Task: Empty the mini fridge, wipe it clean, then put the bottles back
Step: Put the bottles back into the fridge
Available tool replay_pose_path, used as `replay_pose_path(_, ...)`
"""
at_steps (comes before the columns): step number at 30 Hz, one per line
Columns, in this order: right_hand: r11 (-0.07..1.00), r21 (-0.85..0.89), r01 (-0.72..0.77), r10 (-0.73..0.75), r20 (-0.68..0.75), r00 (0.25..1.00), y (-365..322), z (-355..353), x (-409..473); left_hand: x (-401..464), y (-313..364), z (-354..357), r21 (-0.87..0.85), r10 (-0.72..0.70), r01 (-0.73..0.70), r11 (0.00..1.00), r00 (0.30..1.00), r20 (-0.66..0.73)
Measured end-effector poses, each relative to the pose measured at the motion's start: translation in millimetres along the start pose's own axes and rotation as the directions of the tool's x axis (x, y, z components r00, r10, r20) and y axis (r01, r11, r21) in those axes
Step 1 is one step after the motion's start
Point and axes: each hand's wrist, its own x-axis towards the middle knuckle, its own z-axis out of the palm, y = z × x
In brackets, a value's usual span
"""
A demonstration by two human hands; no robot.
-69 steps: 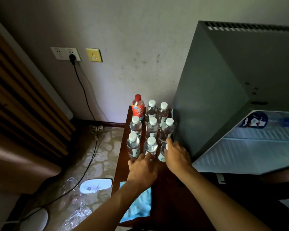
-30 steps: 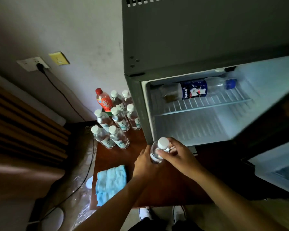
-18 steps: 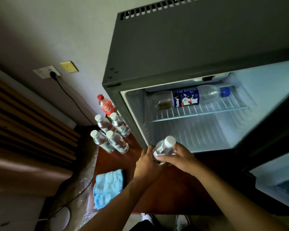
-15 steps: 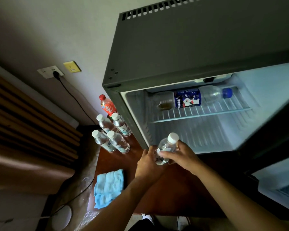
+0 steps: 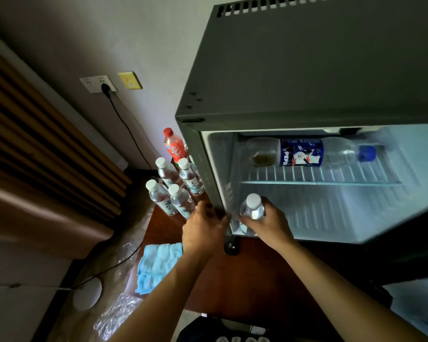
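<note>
Your right hand was wrapped around a small clear white-capped water bottle, sitting at the lower left corner of the open grey mini fridge, mid-frame. Your left hand looked loosely curled and empty, though it's blurry.

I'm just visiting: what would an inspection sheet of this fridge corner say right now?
Surface: brown wooden table, fridge on it.
Job's things: mini fridge open; Pepsi bottle lying on its shelf; four water bottles and a red-capped bottle beside it; blue cloth.
Clutter: plastic wrap on floor.
Grippers: right hand holds a water bottle at the fridge floor; left hand empty.
Cables: black cord plugged into wall socket.
Surroundings: slatted wooden panel.
</note>
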Motion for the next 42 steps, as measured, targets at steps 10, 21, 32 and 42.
replay_pose_path(10,0.921,-0.384,0.058,-0.029,0.080,0.996,-4,8,28,5,14,4,-0.109,0.079,-0.087,0.990,0.994,-0.078)
replay_pose_path(21,0.905,-0.413,-0.103,0.144,0.070,0.987,-10,4,67,7,12,12,-0.214,0.031,-0.040,0.976,0.999,-0.045)
replay_pose_path(32,0.930,-0.317,-0.187,0.246,0.156,0.957,-16,2,97,10,8,16,-0.244,0.027,-0.042,0.969,0.997,-0.066)
replay_pose_path(42,0.973,-0.180,-0.147,0.161,0.068,0.985,-20,1,100,9,7,16,-0.274,0.037,-0.044,0.961,0.999,-0.034)
